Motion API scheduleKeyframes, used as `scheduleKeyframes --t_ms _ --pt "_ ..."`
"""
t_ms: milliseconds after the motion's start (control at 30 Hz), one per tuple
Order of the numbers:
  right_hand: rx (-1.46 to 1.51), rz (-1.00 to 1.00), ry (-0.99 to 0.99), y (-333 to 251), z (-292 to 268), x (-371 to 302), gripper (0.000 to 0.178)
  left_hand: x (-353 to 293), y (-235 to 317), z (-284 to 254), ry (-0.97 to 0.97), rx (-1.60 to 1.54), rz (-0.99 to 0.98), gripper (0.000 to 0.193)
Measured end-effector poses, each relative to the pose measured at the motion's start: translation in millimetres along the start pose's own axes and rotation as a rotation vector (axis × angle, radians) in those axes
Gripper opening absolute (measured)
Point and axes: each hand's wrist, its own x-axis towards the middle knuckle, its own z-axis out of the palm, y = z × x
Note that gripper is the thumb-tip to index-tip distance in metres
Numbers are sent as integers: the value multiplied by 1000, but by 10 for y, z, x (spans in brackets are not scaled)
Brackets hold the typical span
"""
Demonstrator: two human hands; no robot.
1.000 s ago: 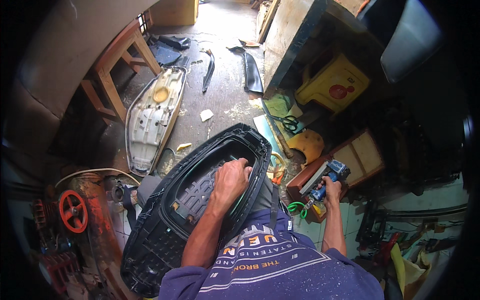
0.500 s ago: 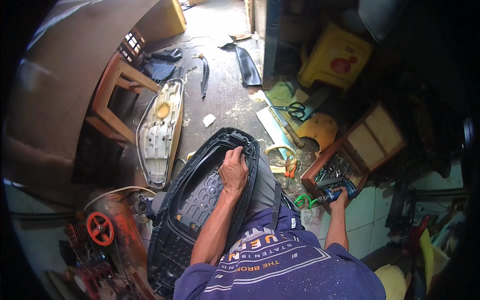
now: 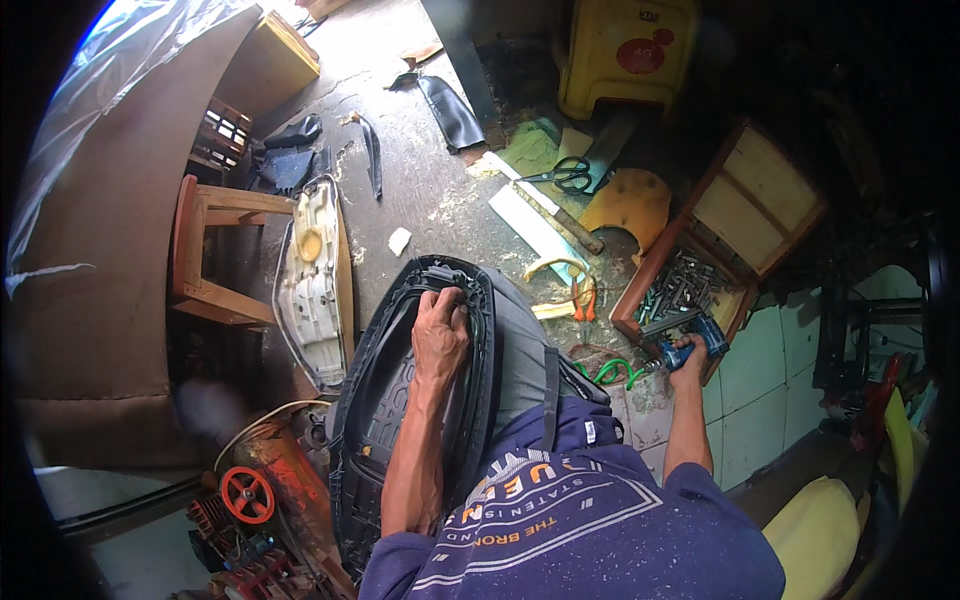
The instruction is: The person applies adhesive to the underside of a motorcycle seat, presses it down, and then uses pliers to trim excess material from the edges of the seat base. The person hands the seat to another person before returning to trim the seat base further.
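Item 1, tilted on the wearer's lap: long black moulded-plastic seat shell [image 3: 481, 380], hollow side up. I judge work on it part done: a dark band follows the visible rim, but fixing pts. are too small for me to confirm; near end, partly behind the forearm, I log as unverified & poss. left to do. Left hand [image 3: 440, 340] at its far end, fingers bent narrow by the inner rim; can't tell if they pinch anything. Right hand [image 3: 686, 362], off to the side, wraps round a blue-and-grey metal air tool [image 3: 706, 335], stapler type I'd say, near a bright green coiled hose [image 3: 615, 374]; tool is well apart from the shell, so I count no fastening under way this instant. Item 2, container: reddish-brown wooden box [image 3: 645, 273], pale-panelled hinged lid [image 3: 762, 195] open; contents = loose small silver-grey metal pcs. [image 3: 685, 287], heaped, qty. & exact type unclear; tool sits at its near edge, contact uncertain. Item 3, shell's own cavity: patterned floor, w/ one small tan bit, ID unknown. Item 4, on floor: long off-white plastic seat base [image 3: 322, 290], ribbed face up w/ round tan patch, untouched. Misc., floor: black-handled metal scissors [image 3: 572, 175], orange-handled metal pliers [image 3: 584, 300], curved orange-yellow foam sheet [image 3: 630, 205].
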Motion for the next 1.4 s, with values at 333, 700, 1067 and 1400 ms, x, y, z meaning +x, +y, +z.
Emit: scheduleKeyframes --t_ms 333,700,1067,1400 --pt "5 -12 -31 41 -79 60 8 -75 -209 -10 -37 -177 71 13" --pt "-2171 -558 106 -655 710 -760 43 -463 -23 173 -65 -12 -95 77" --pt "-2230 -1571 -1597 1194 1834 231 32 -891 249 -62 -411 37 -168 107" --pt "-2458 -964 -1789 757 2121 477 37 -859 426 18 -394 26 -313 99"
